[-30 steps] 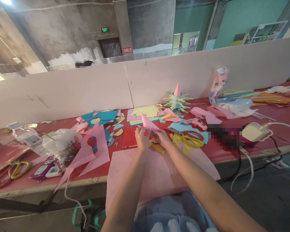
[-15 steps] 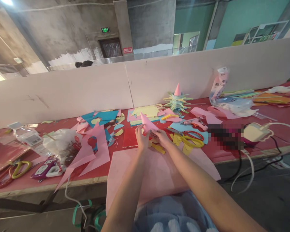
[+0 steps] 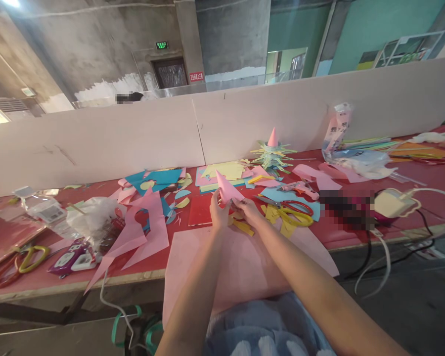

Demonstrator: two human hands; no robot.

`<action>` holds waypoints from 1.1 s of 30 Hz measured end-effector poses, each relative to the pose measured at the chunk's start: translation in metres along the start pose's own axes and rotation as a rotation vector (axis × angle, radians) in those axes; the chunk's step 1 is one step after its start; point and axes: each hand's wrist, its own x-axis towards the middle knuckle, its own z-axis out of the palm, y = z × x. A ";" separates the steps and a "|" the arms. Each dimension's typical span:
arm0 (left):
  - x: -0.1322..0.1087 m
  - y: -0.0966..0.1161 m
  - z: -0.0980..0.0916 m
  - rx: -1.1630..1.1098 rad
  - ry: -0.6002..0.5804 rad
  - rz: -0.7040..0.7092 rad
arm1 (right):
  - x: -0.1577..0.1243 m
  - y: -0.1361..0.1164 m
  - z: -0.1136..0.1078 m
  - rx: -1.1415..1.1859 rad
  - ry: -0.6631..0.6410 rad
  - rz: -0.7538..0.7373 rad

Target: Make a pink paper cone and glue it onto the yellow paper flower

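Noting positions against the red sheet (image 3: pixel 199 212): pink offcuts (image 3: pixel 156 215) lie left of it, seemingly kept aside for elbow room. At its right edge the left hand (image 3: pixel 218 211) grips a pink paper cone (image 3: pixel 228 191), tip up, leaning left. Farther right, the right hand (image 3: pixel 249 209) pinches the cone's lower side, presumably so the roll cannot spring open. Well right of the sheet, scissors (image 3: pixel 281 205) lie within reach, probably for convenience.
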 end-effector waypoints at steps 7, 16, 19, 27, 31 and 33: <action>-0.002 0.005 0.000 0.047 0.001 0.000 | 0.003 0.001 -0.002 0.022 -0.015 -0.037; -0.007 0.009 0.003 0.201 -0.026 -0.087 | 0.001 -0.002 0.001 0.031 -0.019 -0.025; -0.006 0.009 0.003 0.224 -0.033 -0.096 | -0.001 -0.003 0.002 0.036 -0.025 -0.026; -0.008 0.009 0.005 0.301 -0.045 -0.114 | 0.001 -0.001 -0.001 0.055 -0.041 -0.047; -0.010 0.009 0.006 0.327 -0.058 -0.136 | 0.004 0.001 -0.002 0.053 -0.022 -0.048; -0.010 0.009 0.006 0.335 -0.055 -0.138 | 0.005 0.002 -0.003 0.051 -0.008 -0.052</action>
